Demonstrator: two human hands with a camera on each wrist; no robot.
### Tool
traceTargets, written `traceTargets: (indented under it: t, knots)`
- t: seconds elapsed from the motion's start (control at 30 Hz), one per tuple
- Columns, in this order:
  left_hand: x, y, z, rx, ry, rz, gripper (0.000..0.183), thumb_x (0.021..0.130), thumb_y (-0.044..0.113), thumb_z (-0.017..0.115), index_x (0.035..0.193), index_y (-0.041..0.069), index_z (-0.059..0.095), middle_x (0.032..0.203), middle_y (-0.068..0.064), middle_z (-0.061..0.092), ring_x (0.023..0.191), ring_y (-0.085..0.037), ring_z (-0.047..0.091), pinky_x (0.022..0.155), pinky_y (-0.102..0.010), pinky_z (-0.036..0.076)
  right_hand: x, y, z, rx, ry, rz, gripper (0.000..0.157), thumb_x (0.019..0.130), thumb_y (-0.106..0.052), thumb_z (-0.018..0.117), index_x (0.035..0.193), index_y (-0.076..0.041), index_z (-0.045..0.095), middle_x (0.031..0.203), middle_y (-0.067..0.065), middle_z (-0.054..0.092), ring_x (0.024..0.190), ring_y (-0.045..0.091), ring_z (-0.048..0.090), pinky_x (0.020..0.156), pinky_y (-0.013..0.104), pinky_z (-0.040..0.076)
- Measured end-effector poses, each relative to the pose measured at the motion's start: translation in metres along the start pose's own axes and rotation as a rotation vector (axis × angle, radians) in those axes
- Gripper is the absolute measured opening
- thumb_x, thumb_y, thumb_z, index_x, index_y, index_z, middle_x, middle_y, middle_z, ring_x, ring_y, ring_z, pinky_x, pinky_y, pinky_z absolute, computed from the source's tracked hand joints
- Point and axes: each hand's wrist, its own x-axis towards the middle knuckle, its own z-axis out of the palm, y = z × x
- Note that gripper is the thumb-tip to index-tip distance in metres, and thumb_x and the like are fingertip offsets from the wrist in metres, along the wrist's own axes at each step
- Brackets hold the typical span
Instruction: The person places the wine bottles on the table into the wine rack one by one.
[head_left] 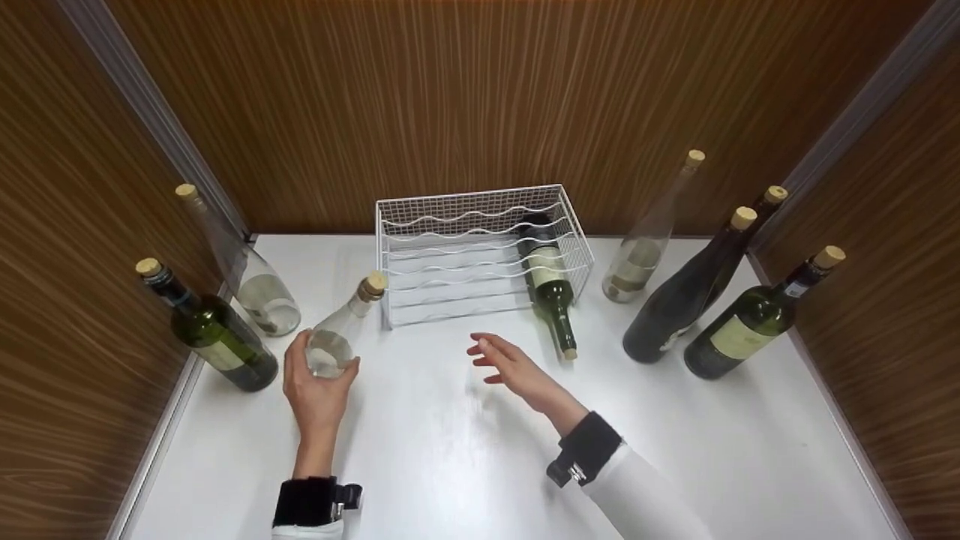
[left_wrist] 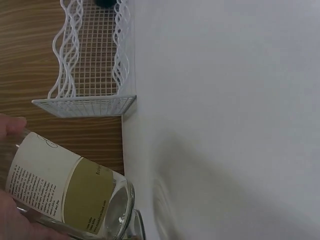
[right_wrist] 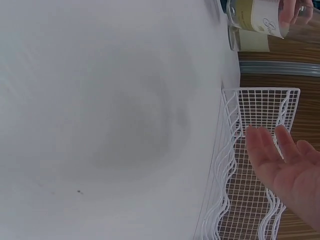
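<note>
My left hand (head_left: 315, 390) grips a clear glass bottle (head_left: 330, 341) low on its body, thumb on one side and fingers on the other. The corked neck leans up and right, toward the near left corner of a white wire rack (head_left: 387, 300). In the left wrist view the bottle's white and gold label (left_wrist: 62, 185) shows, with its round base toward the tabletop. My right hand (head_left: 517, 371) hovers in front of the rack, fingers extended and holding nothing. A green wine bottle (head_left: 553, 292) lies in the rack's right end, its corked neck pointing toward me.
Left of my left hand stand a green bottle (head_left: 225, 341) and a clear bottle (head_left: 262, 289). At the right are another clear bottle (head_left: 637, 262), two dark bottles (head_left: 679, 296) and a green labelled bottle (head_left: 739, 337). Wood-grain panels (head_left: 465, 97) enclose the white table (head_left: 427, 450).
</note>
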Motion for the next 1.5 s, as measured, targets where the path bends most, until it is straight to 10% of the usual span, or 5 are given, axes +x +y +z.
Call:
traceTargets:
  t: [0.57, 0.83, 1.5]
  knots:
    - [-0.004, 0.006, 0.002, 0.200, -0.249, 0.243, 0.077, 0.052, -0.002, 0.090, 0.124, 0.004, 0.063, 0.123, -0.016, 0.061, 0.118, -0.042, 0.051, 0.104, -0.068, 0.025, -0.002, -0.032, -0.010, 0.236, -0.031, 0.035, 0.069, 0.104, -0.054, 0.035, 0.153, -0.007, 0.025, 0.135, 0.022, 0.052, 0.122, 0.036, 0.054, 0.093, 0.052, 0.050]
    - [-0.006, 0.008, 0.003, 0.309, -0.327, 0.304, 0.078, 0.051, -0.004, 0.089, 0.123, 0.009, 0.065, 0.122, -0.014, 0.062, 0.118, -0.041, 0.051, 0.102, -0.070, 0.024, -0.003, -0.035, -0.015, 0.349, -0.065, 0.096, 0.070, 0.102, -0.059, 0.034, 0.147, -0.005, 0.042, 0.145, 0.018, 0.041, 0.123, 0.044, 0.052, 0.089, 0.054, 0.051]
    - [-0.017, 0.019, 0.010, 0.494, -0.521, 0.470, 0.081, 0.049, -0.009, 0.087, 0.124, 0.016, 0.066, 0.125, -0.013, 0.061, 0.124, -0.039, 0.048, 0.108, -0.069, 0.014, -0.002, -0.016, -0.020, 0.065, -0.204, 0.141, 0.049, 0.103, -0.033, 0.050, 0.132, 0.005, 0.055, 0.120, 0.027, 0.061, 0.087, 0.023, 0.067, 0.061, 0.033, 0.057]
